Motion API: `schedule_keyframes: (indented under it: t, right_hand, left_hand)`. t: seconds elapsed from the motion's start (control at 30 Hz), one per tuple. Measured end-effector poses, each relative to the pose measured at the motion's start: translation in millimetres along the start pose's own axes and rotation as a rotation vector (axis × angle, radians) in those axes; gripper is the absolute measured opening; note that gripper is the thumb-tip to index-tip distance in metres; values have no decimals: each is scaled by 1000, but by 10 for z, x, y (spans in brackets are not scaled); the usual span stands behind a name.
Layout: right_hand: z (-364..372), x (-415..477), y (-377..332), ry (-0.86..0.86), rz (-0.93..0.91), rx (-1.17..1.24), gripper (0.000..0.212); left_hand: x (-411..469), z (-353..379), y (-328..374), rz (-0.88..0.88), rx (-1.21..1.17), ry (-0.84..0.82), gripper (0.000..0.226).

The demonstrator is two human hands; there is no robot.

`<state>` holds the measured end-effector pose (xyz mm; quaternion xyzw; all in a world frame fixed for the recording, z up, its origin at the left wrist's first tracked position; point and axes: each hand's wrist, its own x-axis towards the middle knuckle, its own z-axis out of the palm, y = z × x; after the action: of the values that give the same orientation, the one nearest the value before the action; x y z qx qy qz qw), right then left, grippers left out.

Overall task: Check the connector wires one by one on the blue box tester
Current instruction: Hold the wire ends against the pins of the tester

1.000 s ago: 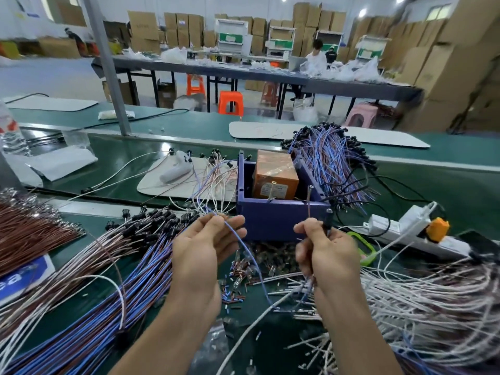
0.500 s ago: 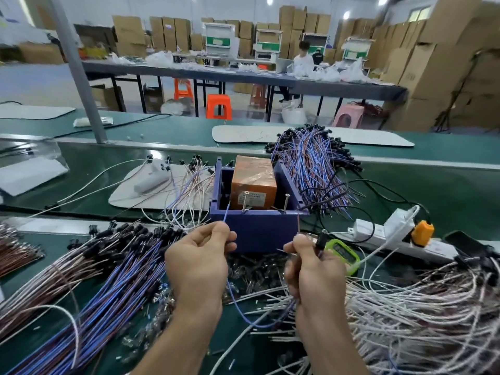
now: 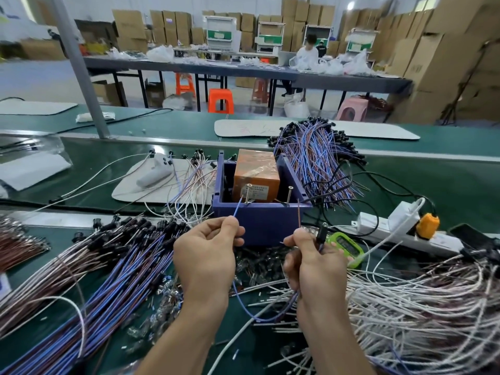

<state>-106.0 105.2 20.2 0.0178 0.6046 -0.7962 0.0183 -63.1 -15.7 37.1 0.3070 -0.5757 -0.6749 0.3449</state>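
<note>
Fingers (image 3: 229, 226) of your left hand (image 3: 207, 258) pinch a blue wire end (image 3: 237, 210), tip up beside a screw post (image 3: 247, 194) in the blue box tester (image 3: 259, 221); contact can't be told. Your right hand (image 3: 311, 266) fingers (image 3: 299, 238) pinch a brown wire end (image 3: 299, 215), upright in front of the box's right corner. Tester sits mid on the table (image 3: 433, 190), orange block (image 3: 255, 171) inside. Blue-brown wire bundles (image 3: 121, 269) lie to its L & behind-R; white wires (image 3: 419, 307), power strip (image 3: 384, 226) at R.
</note>
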Motion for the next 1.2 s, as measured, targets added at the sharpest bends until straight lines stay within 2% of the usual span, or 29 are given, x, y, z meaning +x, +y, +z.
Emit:
schedule_keyframes:
  t: [0.47, 1.2]
  right_hand:
    - [-26, -10, -39, 17, 20, 41, 32]
    - [-15, 45, 16, -21, 8, 7, 33]
  left_hand:
    - [2, 8, -77, 32, 10, -31, 29]
    - [118, -18, -93, -31, -63, 1, 14]
